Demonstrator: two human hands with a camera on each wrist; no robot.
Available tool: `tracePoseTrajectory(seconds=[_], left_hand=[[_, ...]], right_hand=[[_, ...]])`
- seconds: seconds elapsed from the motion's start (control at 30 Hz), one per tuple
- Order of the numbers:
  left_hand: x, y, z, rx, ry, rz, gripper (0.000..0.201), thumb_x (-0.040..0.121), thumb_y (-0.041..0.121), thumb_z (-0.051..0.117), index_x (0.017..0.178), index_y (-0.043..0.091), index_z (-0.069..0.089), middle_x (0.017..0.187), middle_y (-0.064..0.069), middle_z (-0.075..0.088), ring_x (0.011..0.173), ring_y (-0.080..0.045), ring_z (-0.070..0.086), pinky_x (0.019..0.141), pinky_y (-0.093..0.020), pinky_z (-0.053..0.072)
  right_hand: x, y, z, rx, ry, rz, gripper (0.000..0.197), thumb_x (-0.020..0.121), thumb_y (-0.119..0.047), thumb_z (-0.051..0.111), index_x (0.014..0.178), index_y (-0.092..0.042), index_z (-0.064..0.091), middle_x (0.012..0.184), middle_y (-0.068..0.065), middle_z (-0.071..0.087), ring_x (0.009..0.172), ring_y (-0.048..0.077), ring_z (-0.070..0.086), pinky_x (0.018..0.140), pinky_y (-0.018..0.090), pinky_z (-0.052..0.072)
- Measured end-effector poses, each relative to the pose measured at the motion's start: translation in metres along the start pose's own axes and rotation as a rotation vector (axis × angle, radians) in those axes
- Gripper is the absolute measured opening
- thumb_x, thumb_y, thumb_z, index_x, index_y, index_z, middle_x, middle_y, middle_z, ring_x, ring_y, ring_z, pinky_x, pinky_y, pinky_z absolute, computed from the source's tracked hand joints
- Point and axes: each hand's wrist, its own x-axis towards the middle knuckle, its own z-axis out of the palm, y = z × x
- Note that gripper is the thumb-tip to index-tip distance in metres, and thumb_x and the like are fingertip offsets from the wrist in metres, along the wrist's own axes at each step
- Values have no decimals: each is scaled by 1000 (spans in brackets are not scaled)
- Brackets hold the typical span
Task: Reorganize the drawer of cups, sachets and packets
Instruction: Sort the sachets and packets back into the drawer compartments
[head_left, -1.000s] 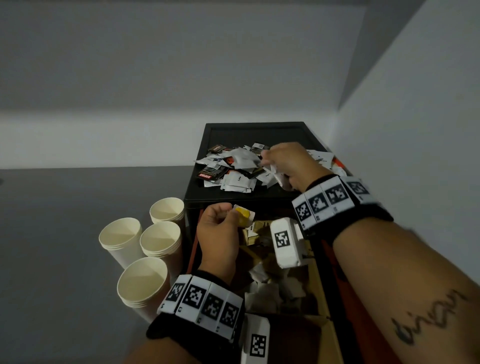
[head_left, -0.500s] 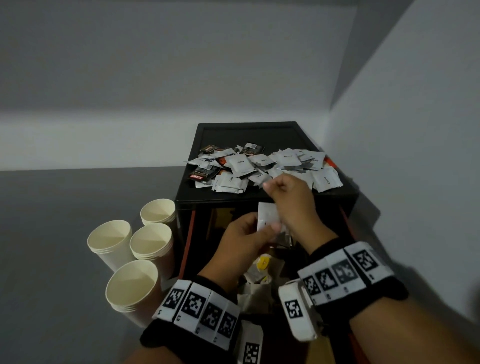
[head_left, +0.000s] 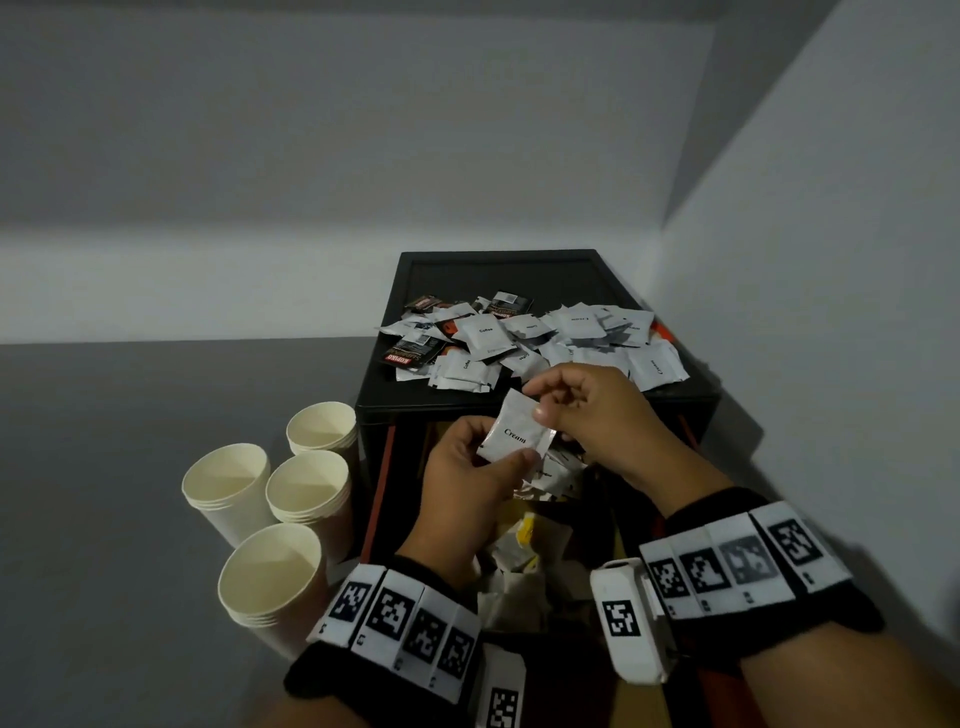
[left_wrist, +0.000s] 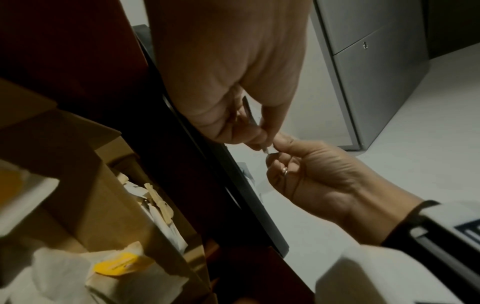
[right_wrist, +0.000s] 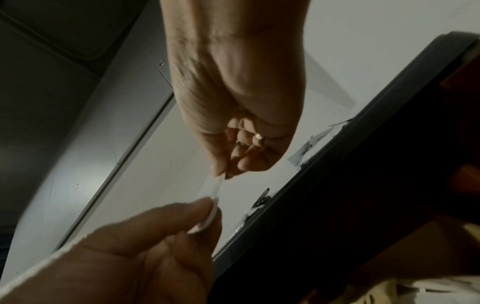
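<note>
Sachets (head_left: 540, 577) loose in drawer (head_left: 382, 467)

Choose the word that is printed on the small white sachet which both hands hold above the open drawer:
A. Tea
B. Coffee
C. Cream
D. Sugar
C. In the head view, the small white sachet, pinched by the left hand and the right hand, clearly reads "Cream".
</note>
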Motion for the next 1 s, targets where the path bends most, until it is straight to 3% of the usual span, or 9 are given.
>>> tracePoseTrajectory(seconds=[0.2, 0.3, 0.47, 0.53, 0.63, 0.73, 0.8, 0.9, 1.0], left_hand=[[2, -2, 0, -40, 25, 8, 19, 82, -6, 63, 88, 12, 59, 70, -6, 63, 50, -3, 58, 47, -16, 46], [7, -7, 0, -38, 57, 10, 20, 85, -6, 59, 92, 13, 59, 74, -5, 63, 49, -1, 55, 46, -13, 44], [10, -14, -2, 20, 91, -2, 22, 87, -5, 57, 89, 17, 59, 79, -1, 63, 60, -8, 53, 49, -12, 43], [10, -14, -1, 39, 87, 2, 21, 87, -3, 58, 87, 18, 59, 76, 1, 61, 61, -9, 52, 50, -12, 43], [10, -15, -1, 60, 81, 9, 19, 87, 0, 60, 86, 19, 61, 73, 3, 60, 63, -9, 52, 51, -14, 43], [10, -17, -2, 69, 92, 5, 19, 87, 0, 60, 87, 19, 61, 75, 2, 60, 65, -10, 52, 54, -18, 43], [11, -17, -2, 68, 92, 1, 21, 87, -1, 59, 87, 19, 61, 76, 1, 60, 65, -10, 52, 54, -18, 42], [11, -18, -3, 78, 93, 2, 22, 86, -3, 58, 87, 19, 60, 76, 0, 60, 65, -10, 51, 52, -15, 42], [11, -19, -3, 91, 105, -3, 22, 86, -4, 58, 86, 18, 60, 77, -1, 59, 64, -10, 51, 51, -15, 42]], right_hand=[[4, -11, -11, -203, -190, 37, 24, 85, -4, 62, 102, -21, 64, 92, 2, 65, 85, 14, 62, 75, 24, 50], [20, -11, -24, -281, 42, 24, 23, 87, -3, 59, 105, -16, 64, 90, -7, 58, 83, 11, 56, 78, 26, 47], [65, 2, -80, -238, 461, 165, 23, 85, 1, 53, 96, -10, 69, 85, 4, 63, 68, 17, 57, 65, 23, 51], [79, 13, -99, -307, 454, 288, 27, 86, 2, 52, 106, -6, 68, 86, 5, 61, 66, 17, 56, 66, 27, 52], [89, 28, -110, -374, 306, 409, 32, 88, -1, 51, 119, 1, 60, 78, 5, 57, 63, 13, 51, 56, 16, 48], [91, 38, -106, -309, 259, 424, 34, 86, 2, 55, 119, 9, 56, 83, 14, 59, 81, 22, 54, 85, 32, 52], [90, 42, -103, -198, 300, 424, 32, 83, 5, 58, 115, 9, 57, 80, 12, 59, 81, 25, 55, 89, 40, 51], [85, 42, -103, -108, 361, 394, 33, 83, 5, 60, 115, -3, 59, 97, 16, 63, 67, 18, 57, 78, 33, 54], [74, 34, -105, -40, 428, 318, 26, 85, 5, 57, 107, -9, 59, 85, 11, 62, 57, 12, 52, 50, 13, 48]])
